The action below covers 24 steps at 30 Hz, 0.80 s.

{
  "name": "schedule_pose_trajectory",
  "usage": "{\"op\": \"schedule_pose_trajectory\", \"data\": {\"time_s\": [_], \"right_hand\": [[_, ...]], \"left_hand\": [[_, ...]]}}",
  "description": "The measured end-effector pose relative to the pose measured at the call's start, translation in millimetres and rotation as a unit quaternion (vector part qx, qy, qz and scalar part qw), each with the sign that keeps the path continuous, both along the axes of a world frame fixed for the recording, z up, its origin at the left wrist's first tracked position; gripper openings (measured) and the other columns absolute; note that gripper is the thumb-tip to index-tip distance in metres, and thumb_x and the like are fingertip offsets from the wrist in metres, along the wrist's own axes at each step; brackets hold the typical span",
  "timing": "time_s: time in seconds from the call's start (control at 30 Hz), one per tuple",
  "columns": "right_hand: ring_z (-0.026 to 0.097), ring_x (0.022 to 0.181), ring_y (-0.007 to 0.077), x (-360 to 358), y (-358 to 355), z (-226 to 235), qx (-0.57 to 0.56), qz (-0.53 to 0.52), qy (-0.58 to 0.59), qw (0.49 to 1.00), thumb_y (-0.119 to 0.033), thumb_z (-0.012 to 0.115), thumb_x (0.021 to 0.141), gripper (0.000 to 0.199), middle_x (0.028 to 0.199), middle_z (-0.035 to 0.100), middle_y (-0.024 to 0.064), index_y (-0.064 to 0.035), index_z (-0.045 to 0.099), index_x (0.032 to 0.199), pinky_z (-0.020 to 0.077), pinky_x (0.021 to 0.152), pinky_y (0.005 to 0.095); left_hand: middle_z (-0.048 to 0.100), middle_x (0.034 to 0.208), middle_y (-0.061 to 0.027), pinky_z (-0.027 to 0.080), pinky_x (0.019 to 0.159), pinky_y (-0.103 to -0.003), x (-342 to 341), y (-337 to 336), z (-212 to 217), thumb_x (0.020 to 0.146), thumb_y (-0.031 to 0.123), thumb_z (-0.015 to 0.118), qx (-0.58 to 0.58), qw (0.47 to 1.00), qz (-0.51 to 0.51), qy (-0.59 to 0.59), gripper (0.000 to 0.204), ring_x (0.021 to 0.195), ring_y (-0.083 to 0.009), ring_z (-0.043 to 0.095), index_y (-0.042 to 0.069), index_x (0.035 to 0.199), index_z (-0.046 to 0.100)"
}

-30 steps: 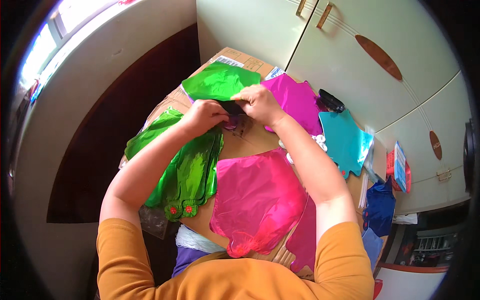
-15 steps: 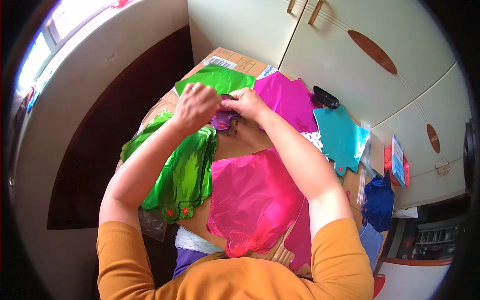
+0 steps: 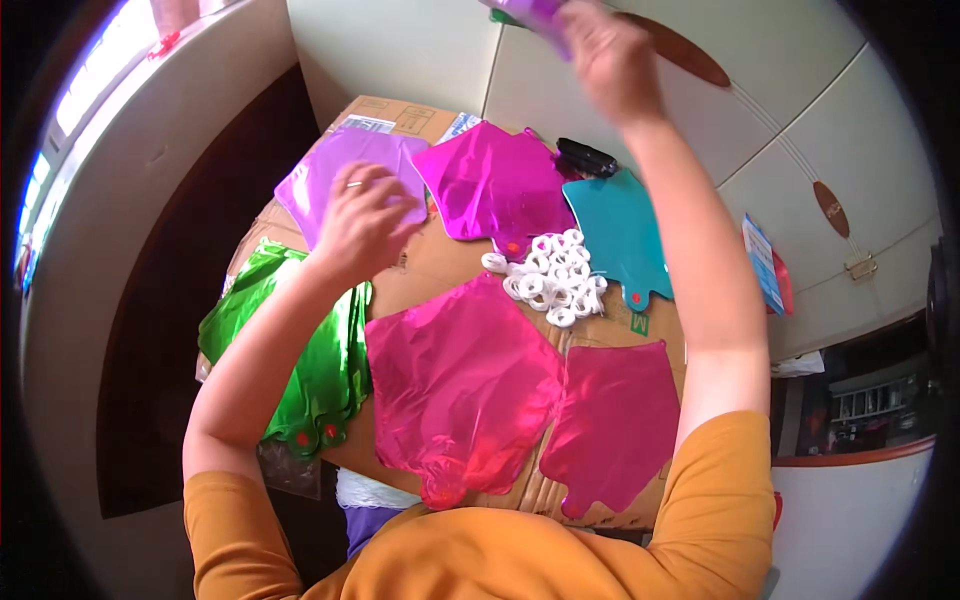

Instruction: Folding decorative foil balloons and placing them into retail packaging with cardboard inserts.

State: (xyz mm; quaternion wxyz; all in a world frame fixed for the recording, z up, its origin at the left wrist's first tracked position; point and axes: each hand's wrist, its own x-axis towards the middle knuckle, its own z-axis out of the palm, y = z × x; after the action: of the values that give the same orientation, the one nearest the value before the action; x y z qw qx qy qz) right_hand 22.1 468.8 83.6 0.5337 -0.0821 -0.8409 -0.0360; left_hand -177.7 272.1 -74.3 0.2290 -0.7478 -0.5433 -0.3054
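Observation:
My right hand is raised high at the upper right, in front of the cabinet. Its closed fingers grip a purple foil balloon, blurred and partly cut off by the picture's top edge. Over the back left of the cardboard, my left hand hovers with loosely bent fingers apart and nothing visible in it. Beneath and behind it lies a flat light purple foil balloon. A magenta foil balloon spreads beside that one. Shiny green foil balloons lie stacked under my left forearm.
Two pink foil balloons, one large and one smaller, cover the near cardboard. White ribbon coils are heaped mid-right, near a teal balloon and a black object. Cabinet doors rise behind.
My hands, together over purple foil before, have parted. The right swung up and right with the purple balloon. Light purple foil now shows where green foil lay at the back. The view shifted rightward.

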Motion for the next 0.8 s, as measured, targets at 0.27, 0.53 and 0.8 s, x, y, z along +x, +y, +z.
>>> {"op": "schedule_pose_trajectory", "data": {"time_s": [0.27, 0.53, 0.8], "right_hand": [[0.062, 0.078, 0.0376, 48, -11, -172, -0.212, 0.052, -0.283, 0.934, -0.016, 0.056, 0.088, 0.015, 0.082, 0.064, 0.0189, -0.0031, 0.061, 0.085, 0.049, 0.069, 0.0449], [0.056, 0.072, 0.0261, 59, -3, -183, -0.352, 0.068, -0.334, 0.872, -0.022, 0.055, 0.094, 0.025, 0.079, 0.06, 0.0129, 0.0011, 0.063, 0.089, 0.0463, 0.07, 0.0332], [0.055, 0.079, 0.0115, 55, 2, -165, -0.484, 0.087, -0.388, 0.779, -0.026, 0.058, 0.092, 0.026, 0.081, 0.061, 0.0019, -0.0016, 0.067, 0.097, 0.0452, 0.074, 0.0282]], "left_hand": [[0.063, 0.1, -0.0106, 0.048, 0.087, -0.036, 62, 83, -37, 0.073, 0.005, 0.059, -0.197, 0.938, -0.284, 0.03, 0.027, 0.095, -0.0278, 0.059, 0.005, 0.099, 0.068], [0.066, 0.076, -0.0086, 0.051, 0.065, -0.032, 68, 92, -44, 0.073, 0.008, 0.075, -0.25, 0.92, -0.206, -0.221, 0.008, 0.067, -0.0192, 0.062, 0.004, 0.08, 0.073], [0.066, 0.071, -0.0022, 0.048, 0.059, -0.028, 52, 110, -31, 0.078, 0.012, 0.075, -0.43, 0.793, -0.14, -0.409, 0.014, 0.065, -0.0097, 0.058, 0.002, 0.087, 0.072]]}}
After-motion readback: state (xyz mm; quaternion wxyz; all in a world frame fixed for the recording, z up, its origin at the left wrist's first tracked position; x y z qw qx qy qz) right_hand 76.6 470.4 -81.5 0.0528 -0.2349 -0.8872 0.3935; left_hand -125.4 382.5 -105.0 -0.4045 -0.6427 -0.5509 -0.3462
